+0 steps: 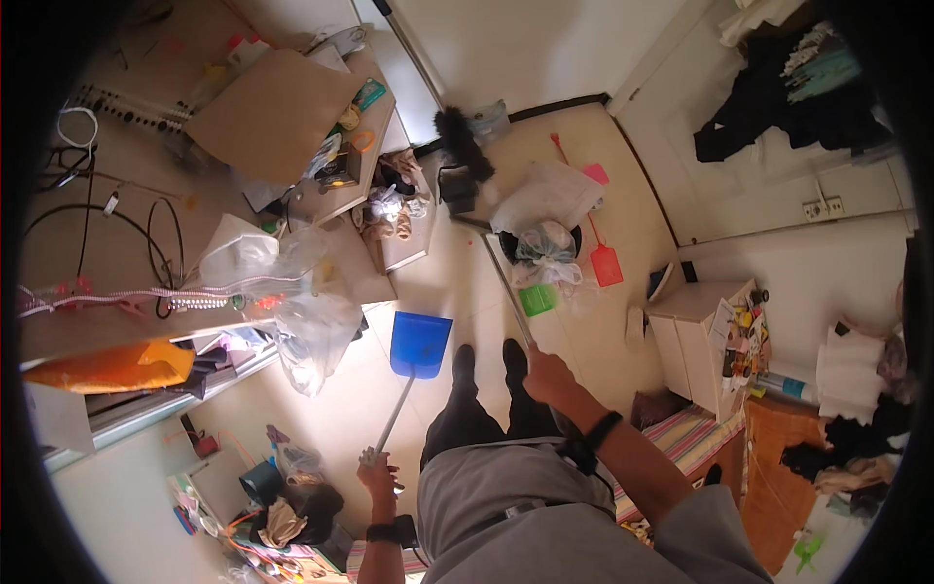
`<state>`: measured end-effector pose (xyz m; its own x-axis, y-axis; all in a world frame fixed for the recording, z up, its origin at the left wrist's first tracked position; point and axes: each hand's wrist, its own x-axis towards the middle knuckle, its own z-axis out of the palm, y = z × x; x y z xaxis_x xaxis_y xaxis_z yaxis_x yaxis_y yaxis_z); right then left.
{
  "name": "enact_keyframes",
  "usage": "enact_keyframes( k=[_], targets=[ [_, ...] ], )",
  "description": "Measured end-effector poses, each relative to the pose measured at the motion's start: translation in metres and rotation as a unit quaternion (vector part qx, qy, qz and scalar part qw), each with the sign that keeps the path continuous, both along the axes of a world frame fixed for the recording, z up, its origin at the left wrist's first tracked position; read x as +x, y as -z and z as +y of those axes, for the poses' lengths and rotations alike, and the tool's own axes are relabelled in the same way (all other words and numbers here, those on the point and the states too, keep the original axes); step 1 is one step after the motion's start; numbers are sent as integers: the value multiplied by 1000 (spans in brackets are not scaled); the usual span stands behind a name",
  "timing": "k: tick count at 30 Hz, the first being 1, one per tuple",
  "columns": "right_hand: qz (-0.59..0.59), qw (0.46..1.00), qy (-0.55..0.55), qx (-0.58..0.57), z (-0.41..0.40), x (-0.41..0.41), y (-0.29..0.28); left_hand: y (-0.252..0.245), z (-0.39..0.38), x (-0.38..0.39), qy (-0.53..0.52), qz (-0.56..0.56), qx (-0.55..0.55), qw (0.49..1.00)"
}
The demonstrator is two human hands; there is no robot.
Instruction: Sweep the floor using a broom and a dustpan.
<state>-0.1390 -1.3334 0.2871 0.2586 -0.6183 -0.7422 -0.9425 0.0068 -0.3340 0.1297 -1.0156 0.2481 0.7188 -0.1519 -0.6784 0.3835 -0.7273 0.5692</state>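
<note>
My left hand [379,478] grips the pale handle of a long-handled blue dustpan [421,343]. The pan lies on the tiled floor, left of my feet. Closed around a thin metal pole [505,281] is my right hand [552,376], in front of my right shoe. The pole slants away to a dark, narrow head [469,221] on the floor, probably a broom; its bristles are hard to make out. Just right of the pole stands a dark bin [576,241] with knotted clear plastic bags [546,255] and a white sheet or bag [551,197] over it.
Red fly swatters [606,265] and a green plastic piece [538,300] lie around the bin. A cluttered desk [379,160] with hanging plastic bags [303,350] is at left. A black fluffy duster [464,146] leans by the wall. A white cabinet [675,328] stands right.
</note>
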Motion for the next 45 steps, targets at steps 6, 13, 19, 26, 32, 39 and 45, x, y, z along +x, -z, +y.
enact_keyframes(
  k=[6, 13, 19, 26, 32, 39, 45],
  targets=[
    [-9, 997, -68, -33, -15, -2, 35, -3, 16, -47, -54, -8, 4, 999],
    [10, 975, -220, 34, 20, -99, 0, -7, 24, -94, -129, -28, -22, 991],
    [31, 975, -196, 102, 12, -150, -47, -1, 28, -100, -142, -32, -11, 989],
    [-5, 993, -115, -10, 11, -107, -10, 6, 41, -78, -112, -24, 14, 993],
    [28, 991, -129, -21, 3, -21, 48, 20, 52, -42, -64, -35, 12, 997],
    [79, 968, -230, 56, 93, -91, 2, 30, 91, 0, -19, -13, 47, 999],
    [81, 972, -210, 64, 101, -96, -57, 30, 131, 19, -45, -12, 35, 998]
  ],
)
